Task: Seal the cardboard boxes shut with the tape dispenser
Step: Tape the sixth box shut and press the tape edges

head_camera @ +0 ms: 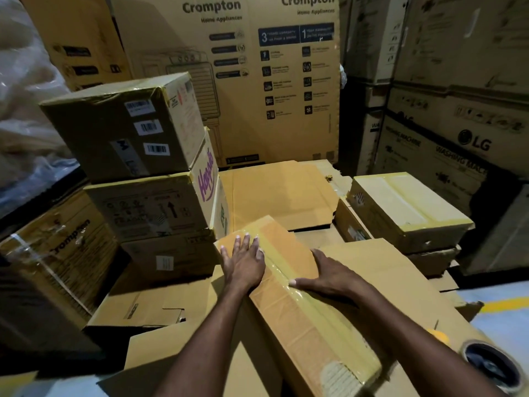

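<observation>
The cardboard box [289, 242] lies under both hands, its long axis and glossy tape strip [312, 308] running away between them. The left hand [243, 260] and right hand [329, 277] press flat on it, fingers straight, gripping nothing. The tape dispenser [492, 368] sits back beside the right forearm, nearer that hand.

Head camera, close, looking forward-down over boxes [300, 282].
</observation>
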Demonstrator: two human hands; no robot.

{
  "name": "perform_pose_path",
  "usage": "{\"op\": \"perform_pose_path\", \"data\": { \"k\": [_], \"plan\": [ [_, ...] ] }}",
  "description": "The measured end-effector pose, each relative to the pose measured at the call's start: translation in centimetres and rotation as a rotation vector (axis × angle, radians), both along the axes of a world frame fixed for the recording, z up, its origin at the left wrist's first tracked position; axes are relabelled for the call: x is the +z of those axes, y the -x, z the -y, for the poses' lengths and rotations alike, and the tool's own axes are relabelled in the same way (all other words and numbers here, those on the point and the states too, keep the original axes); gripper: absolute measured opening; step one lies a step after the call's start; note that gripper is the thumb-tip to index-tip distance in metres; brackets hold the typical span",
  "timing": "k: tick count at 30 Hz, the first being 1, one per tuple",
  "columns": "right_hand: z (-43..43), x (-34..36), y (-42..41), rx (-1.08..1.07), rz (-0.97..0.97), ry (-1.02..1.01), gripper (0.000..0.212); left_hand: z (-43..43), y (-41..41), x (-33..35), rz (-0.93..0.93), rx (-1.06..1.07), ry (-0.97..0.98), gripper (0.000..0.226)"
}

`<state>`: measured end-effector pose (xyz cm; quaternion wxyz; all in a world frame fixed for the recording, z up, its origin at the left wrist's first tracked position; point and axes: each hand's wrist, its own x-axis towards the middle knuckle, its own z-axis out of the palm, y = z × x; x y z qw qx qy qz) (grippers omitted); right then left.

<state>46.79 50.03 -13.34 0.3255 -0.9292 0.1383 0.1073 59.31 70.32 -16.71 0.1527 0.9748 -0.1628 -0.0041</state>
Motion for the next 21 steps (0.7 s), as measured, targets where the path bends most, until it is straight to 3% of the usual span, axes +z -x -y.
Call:
{"op": "perform_pose_path", "data": {
  "k": [8, 14, 21],
  "plan": [
    [3.2, -0.1, 14.4, -0.013, 0.010, -0.069, 0.124, 0.6, 0.5, -0.1, 0.041, 0.030, -0.025, 0.054],
    [3.6, -0.6, 14.8, -0.021, 0.070, -0.140, 0.123, 1.3, 3.2, 0.7, -0.022, -0.069, -0.092, 0.060],
    [4.2, -1.7, 14.7, 0.007, 0.141, -0.148, 0.124, 2.2, 12.9, 0.5, -0.041, -0.181, -0.104, 0.065]
  ]
}}
